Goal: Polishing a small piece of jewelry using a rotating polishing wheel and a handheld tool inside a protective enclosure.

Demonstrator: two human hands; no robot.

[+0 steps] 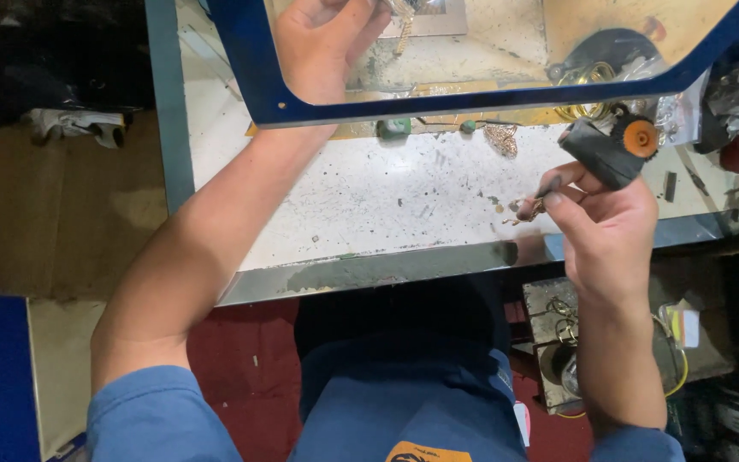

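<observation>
Head view: right hand (611, 229) pinches trinket (527, 208) over worktop's (369, 197) near edge.

There are two hands: one left hand (322, 43) and one right hand (605, 227). I count one black tool (605, 150) with one orange wheel (641, 137), one small gold piece (528, 208), one blue-framed clear screen (472, 100), one workbench (369, 197), and two small green bits (393, 128).

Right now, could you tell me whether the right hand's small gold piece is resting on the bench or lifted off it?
Lifted: the right hand pinches the small gold piece at its fingertips, above the speckled bench.
</observation>
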